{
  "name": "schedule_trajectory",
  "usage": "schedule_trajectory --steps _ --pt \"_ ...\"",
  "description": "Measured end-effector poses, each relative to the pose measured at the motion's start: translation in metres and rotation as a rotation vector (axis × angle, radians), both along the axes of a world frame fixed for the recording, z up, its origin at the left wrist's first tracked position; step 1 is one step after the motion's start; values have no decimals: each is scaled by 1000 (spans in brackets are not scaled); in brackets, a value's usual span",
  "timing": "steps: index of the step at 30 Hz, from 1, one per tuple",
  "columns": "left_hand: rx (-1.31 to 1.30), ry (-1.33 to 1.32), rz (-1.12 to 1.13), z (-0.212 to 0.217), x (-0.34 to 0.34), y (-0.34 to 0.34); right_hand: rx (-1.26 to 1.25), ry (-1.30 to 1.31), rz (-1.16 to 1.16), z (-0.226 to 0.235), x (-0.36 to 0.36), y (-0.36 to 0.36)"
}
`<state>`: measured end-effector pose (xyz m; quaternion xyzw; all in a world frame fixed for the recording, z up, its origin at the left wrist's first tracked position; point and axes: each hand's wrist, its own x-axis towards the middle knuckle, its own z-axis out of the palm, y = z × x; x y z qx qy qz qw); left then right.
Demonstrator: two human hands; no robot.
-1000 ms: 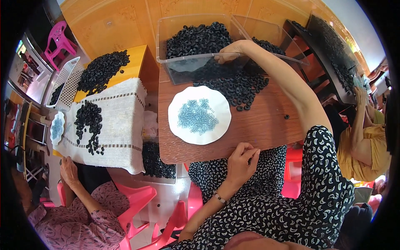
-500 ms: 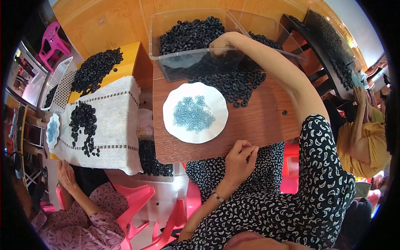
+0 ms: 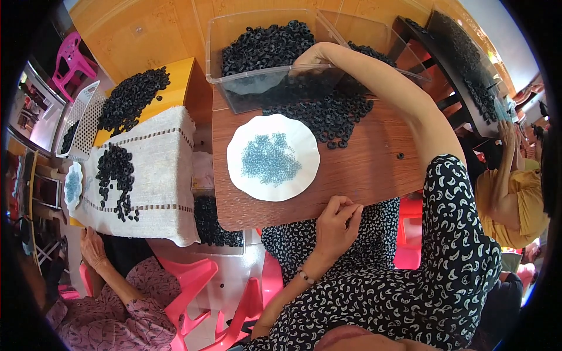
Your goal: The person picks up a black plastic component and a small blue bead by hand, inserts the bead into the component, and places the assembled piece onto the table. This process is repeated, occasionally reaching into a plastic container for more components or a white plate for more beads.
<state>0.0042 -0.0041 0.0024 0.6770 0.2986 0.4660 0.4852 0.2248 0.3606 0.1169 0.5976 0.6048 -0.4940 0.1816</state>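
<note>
**Right arm stretched into the ring bin, left hand curled at the table's near edge**

The right hand [image 3: 309, 57] reaches far across the brown table [image 3: 374, 169], arm almost straight, and sits at the rim of the clear plastic bin [image 3: 234, 88] heaped with black rings [image 3: 263, 47]. Its fingers curl down among the rings; whether they pinch any cannot be told from this angle. More black rings spill in a loose pile [image 3: 333, 114] on the table just in front of the bin, right of centre.

The left hand [image 3: 336, 219] rests at the table's near edge, wrist bent, fingertips drawn together against the thumb as if pinching something too small to make out. Just beyond it lies a white plate [image 3: 240, 172] holding small blue pieces [image 3: 269, 158].

To the left, a cloth-covered table [image 3: 158, 175] carries another scatter of black rings, with another person's hand [image 3: 92, 248] at its near edge.
</note>
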Motion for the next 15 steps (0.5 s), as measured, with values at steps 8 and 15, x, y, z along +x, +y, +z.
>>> schedule_trajectory --steps 8,15 --pt "2 0 -1 1 -2 0 120 30 -228 -3 -12 -10" --pt "-11 -3 -13 5 -1 0 207 -14 -209 -8 -4 -2"
